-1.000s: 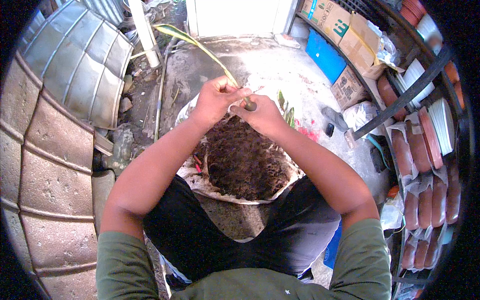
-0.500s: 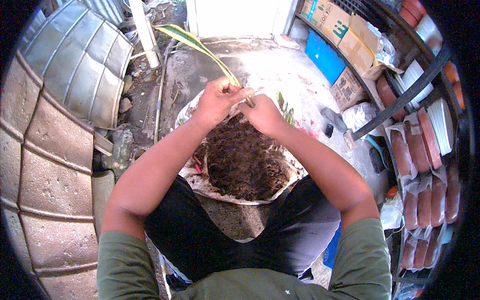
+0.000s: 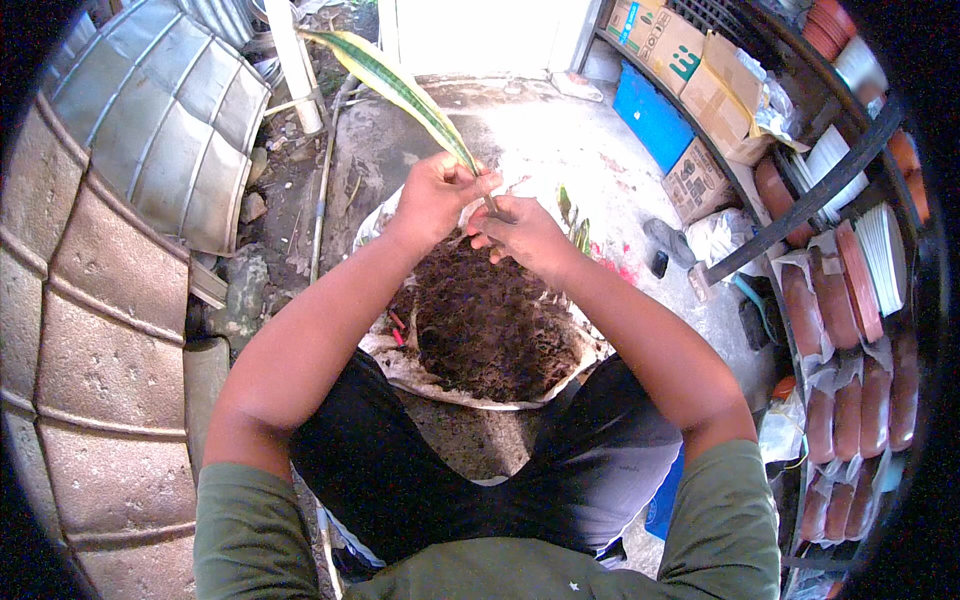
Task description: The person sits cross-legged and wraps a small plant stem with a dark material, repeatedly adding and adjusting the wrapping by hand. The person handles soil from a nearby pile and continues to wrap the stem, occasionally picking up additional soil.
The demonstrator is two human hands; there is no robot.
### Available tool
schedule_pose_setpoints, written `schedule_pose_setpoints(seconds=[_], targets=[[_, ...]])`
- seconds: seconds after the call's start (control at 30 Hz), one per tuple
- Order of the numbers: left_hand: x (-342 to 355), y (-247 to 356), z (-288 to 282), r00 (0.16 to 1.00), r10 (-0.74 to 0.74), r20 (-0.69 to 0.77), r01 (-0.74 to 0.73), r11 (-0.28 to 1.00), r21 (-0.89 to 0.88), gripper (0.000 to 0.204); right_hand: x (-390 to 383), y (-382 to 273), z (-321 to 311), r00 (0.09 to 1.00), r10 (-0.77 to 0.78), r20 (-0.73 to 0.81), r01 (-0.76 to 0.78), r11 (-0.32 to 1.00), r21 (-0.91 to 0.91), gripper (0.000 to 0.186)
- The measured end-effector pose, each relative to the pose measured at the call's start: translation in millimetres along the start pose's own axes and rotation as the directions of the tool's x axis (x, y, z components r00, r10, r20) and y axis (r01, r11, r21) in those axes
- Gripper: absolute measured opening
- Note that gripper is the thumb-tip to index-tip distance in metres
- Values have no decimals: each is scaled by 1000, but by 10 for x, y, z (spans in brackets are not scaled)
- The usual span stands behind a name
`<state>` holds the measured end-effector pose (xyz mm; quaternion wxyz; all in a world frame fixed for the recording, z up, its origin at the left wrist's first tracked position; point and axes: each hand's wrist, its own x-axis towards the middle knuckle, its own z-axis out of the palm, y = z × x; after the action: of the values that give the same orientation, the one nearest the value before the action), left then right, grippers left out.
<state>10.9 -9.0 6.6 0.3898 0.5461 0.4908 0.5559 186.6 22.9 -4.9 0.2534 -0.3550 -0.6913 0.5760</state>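
Note:
A long snake plant leaf (image 3: 392,84), green with yellow edges, slants up and to the left from my hands. My left hand (image 3: 438,203) pinches it near its lower end. Just below and to the right, my right hand (image 3: 522,232) has its fingers closed around the leaf's narrow base. Beneath both hands a white sack (image 3: 420,378), its mouth spread wide, holds dark brown soil (image 3: 490,320). More snake plant leaves (image 3: 572,218) show behind my right hand, partly hidden by it.
Red handles (image 3: 398,332) lie on the sack's left side. To the right, a dark rack holds brown planters (image 3: 848,415), cardboard boxes (image 3: 715,85) and a blue crate (image 3: 652,118). Metal sheets (image 3: 165,120) and roof tiles (image 3: 115,360) lean at the left. A sandal (image 3: 668,238) lies on the concrete.
The leaf has turned so that more of its broad face shows. My right hand has rolled and loosened from a tight fist, its fingers now showing at the leaf's base.

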Motion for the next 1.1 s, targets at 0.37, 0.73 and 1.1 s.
schedule_pose_setpoints(seconds=[0.37,0.73,1.1], targets=[[9,-2,79,997,72,15,-73,993,89,20,1,-191,16,982,-65,-179,-36,859,-510,41],[1,-19,12,993,47,109,-44,999,-29,23,-15,-98,-67,984,150,96,-146,988,-46,30],[49,-88,5,999,45,16,-46,997,65,22,3,-36,-9,998,52,-34,-57,985,-164,36]])
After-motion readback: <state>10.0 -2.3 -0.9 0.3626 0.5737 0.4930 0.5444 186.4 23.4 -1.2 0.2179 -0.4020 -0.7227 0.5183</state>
